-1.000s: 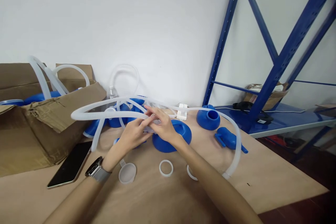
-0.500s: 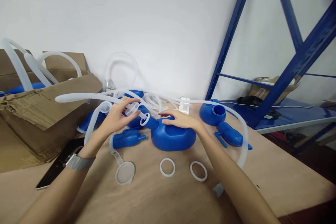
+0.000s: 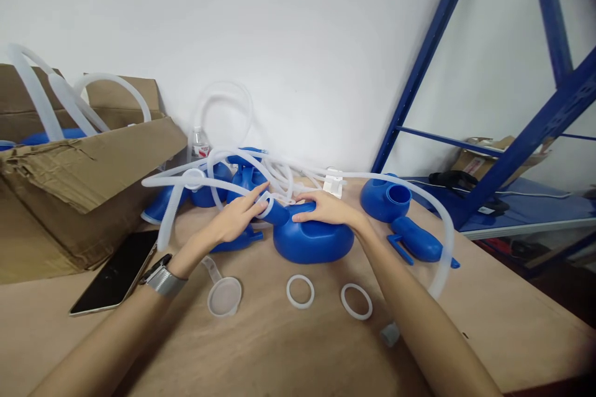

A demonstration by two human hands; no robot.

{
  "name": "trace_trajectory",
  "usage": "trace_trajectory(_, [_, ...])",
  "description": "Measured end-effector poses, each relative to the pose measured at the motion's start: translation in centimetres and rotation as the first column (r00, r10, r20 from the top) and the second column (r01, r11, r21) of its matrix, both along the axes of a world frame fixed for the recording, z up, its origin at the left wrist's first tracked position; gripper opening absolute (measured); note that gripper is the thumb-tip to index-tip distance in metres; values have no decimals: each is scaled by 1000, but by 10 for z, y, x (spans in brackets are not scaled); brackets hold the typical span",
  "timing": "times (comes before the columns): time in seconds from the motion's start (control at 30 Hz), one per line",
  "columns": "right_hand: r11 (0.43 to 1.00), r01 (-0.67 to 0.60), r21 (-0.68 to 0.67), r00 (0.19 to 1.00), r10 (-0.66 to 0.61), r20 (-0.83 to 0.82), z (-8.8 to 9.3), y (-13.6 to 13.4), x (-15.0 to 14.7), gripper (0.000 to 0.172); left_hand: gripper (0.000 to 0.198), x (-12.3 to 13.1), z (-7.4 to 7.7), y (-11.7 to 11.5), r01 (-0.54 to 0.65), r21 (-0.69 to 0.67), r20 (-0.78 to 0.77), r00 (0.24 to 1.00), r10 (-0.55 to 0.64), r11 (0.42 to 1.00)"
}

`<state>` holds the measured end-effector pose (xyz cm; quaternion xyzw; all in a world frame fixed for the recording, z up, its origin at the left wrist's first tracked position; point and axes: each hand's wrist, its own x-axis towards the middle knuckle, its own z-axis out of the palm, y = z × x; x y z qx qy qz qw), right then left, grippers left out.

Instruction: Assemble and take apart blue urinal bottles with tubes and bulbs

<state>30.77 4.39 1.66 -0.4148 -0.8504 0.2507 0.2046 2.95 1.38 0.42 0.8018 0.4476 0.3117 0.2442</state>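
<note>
A blue plastic urinal bottle (image 3: pixel 313 245) lies on the table in front of me, its neck pointing up and left. My right hand (image 3: pixel 323 208) is closed over its handle from above. At the bottle's mouth sits a white ring-shaped cap (image 3: pixel 266 203), and my left hand (image 3: pixel 239 217) has thumb and fingers closed about it. A translucent hose (image 3: pixel 214 183) runs behind that hand; whether it joins the cap is hidden. Closer to me lie a clear round lid with a strap (image 3: pixel 224 296) and two white rings, one left (image 3: pixel 300 291) and one right (image 3: pixel 356 302).
More blue bottles stand at the right (image 3: pixel 385 198) and behind my left hand. A cardboard box (image 3: pixel 93 167) with hoses and a black phone (image 3: pixel 116 273) are at the left. A grey fitting (image 3: pixel 390 334) lies by my right forearm. Blue shelving (image 3: pixel 423 56) rises at the right.
My left hand has moved right and down to the bottle's mouth, with the clear cap it held no longer distinct. The hose end has shifted right. My right hand stays on the bottle.
</note>
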Motion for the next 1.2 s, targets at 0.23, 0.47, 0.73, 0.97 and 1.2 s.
trace_trajectory(0.23, [1000,22,2,1000,-22,15,2,-1,-3,55,87,6,3,-7,-40,182,-315,944,97,982])
trace_trajectory(0.47, [1000,-19,-19,999,20,34,3,-2,-4,55,75,18,-9,-8,-136,231,-346,914,212,963])
trace_trajectory(0.73, [998,-55,-41,997,57,53,5,-8,-3,51,73,20,-26,0,90,113,49,994,-96,989])
trace_trajectory(0.97, [998,-55,-29,997,57,57,7,-10,-3,50,72,23,-28,-5,36,189,-10,999,-35,981])
trace_trajectory(1.2, [1000,7,-13,995,-6,100,6,-11,2,59,88,16,-16,-2,146,61,-48,989,-143,987])
